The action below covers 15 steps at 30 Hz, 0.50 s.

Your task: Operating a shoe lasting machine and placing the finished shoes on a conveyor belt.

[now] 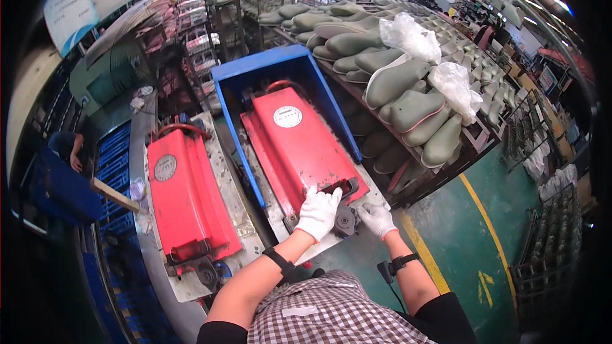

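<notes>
My left hand [320, 212], in a white knit glove, is at the front end of a long red machine cover [299, 137], beside its dark front recess [344, 188]. Its fingers are bent against the lip, and what they hold is hidden. To the right, my right hand [376, 218], also gloved, has its fingers curled in close to a dark round fitting [345, 218] below the cover. I cannot make out what is in them. The cover lies shut inside a blue three-sided guard [262, 62].
A second red-covered machine [185, 194] stands to the left on a metal bench [153, 261]. A rack at the right holds several rows of grey-green shoe forms [395, 83] and crumpled clear plastic bags [411, 37]. Another person's arm [76, 153] shows far left. Yellow lines [426, 251] cross the green floor.
</notes>
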Each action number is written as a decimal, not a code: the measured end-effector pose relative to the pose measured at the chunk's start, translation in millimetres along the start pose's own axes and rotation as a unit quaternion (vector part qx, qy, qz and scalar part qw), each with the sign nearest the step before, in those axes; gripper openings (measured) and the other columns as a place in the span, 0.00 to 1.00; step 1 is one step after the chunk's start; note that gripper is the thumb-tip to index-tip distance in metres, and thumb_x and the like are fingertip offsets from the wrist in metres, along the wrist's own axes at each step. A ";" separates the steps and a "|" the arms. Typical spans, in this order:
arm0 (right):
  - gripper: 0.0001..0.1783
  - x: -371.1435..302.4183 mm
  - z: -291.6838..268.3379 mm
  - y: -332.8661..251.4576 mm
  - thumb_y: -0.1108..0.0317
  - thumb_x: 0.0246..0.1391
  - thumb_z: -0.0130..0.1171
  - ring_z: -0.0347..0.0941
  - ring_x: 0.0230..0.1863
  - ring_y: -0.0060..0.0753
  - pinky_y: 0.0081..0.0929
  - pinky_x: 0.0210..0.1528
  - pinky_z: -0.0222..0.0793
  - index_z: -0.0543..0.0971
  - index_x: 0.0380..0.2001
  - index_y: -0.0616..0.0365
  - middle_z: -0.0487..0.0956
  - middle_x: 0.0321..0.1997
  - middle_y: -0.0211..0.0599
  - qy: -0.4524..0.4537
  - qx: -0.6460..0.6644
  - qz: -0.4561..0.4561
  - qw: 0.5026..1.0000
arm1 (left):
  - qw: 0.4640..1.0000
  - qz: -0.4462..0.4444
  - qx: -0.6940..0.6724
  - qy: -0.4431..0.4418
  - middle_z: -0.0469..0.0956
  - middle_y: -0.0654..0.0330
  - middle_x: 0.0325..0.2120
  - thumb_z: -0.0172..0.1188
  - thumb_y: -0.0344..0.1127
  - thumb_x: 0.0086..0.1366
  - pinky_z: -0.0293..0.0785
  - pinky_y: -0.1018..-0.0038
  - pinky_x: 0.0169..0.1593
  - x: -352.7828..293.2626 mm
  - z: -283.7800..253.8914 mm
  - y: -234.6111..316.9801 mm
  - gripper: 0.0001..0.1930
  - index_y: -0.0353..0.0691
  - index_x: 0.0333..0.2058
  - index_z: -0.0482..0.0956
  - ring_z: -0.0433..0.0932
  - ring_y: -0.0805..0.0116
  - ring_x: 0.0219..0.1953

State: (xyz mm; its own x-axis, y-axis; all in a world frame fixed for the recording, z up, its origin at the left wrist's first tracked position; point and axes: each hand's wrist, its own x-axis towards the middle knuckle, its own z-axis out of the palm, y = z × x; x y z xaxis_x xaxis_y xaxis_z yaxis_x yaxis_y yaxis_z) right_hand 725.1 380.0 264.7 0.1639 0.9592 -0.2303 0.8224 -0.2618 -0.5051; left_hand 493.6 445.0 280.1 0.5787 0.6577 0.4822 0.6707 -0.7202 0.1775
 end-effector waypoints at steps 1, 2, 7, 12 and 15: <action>0.28 0.1 -2.7 -3.9 0.38 0.63 0.51 0.83 0.44 0.58 0.47 0.48 0.77 0.86 0.39 0.51 0.85 0.38 0.52 -0.015 0.018 0.022 0.999 | 1.000 0.005 0.007 -0.020 0.80 0.57 0.27 0.55 0.32 0.64 0.71 0.54 0.55 1.5 4.1 -3.1 0.12 0.41 0.46 0.80 0.81 0.56 0.33; 0.28 -0.1 -3.7 -3.6 0.38 0.63 0.51 0.83 0.44 0.58 0.47 0.48 0.77 0.86 0.39 0.51 0.85 0.38 0.52 -0.007 0.022 0.024 0.999 | 0.999 0.013 0.011 -0.040 0.80 0.56 0.25 0.56 0.34 0.66 0.70 0.54 0.57 6.9 4.4 -2.5 0.11 0.40 0.44 0.79 0.81 0.55 0.31; 0.29 2.2 -2.8 -1.1 0.38 0.63 0.51 0.82 0.46 0.57 0.46 0.51 0.76 0.87 0.39 0.50 0.85 0.40 0.51 0.004 0.022 0.042 0.999 | 0.996 0.019 -0.021 -0.081 0.81 0.54 0.23 0.58 0.39 0.67 0.67 0.51 0.66 17.1 -1.7 -2.3 0.09 0.40 0.40 0.77 0.83 0.53 0.32; 0.29 -1.3 -0.6 1.2 0.38 0.63 0.50 0.82 0.46 0.55 0.44 0.50 0.75 0.86 0.39 0.50 0.86 0.40 0.49 0.027 0.037 0.038 0.998 | 0.998 0.029 -0.019 -0.049 0.81 0.52 0.19 0.61 0.39 0.65 0.69 0.52 0.62 19.1 -3.9 -0.3 0.08 0.42 0.34 0.76 0.83 0.51 0.27; 0.28 -3.1 -4.0 1.9 0.39 0.64 0.49 0.82 0.49 0.52 0.42 0.52 0.75 0.86 0.42 0.51 0.86 0.44 0.47 0.010 0.035 0.042 0.998 | 0.998 0.023 -0.026 -0.054 0.82 0.50 0.20 0.63 0.40 0.64 0.70 0.53 0.60 23.1 -8.4 4.0 0.08 0.43 0.32 0.77 0.84 0.49 0.28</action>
State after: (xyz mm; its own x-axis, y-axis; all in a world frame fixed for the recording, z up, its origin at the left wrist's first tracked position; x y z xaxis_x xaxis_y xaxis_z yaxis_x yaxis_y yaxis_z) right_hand 728.4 377.0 267.8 0.2412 0.9356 -0.2578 0.7653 -0.3467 -0.5423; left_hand 505.8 455.4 299.2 0.6564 0.6424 0.3955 0.6197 -0.7581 0.2030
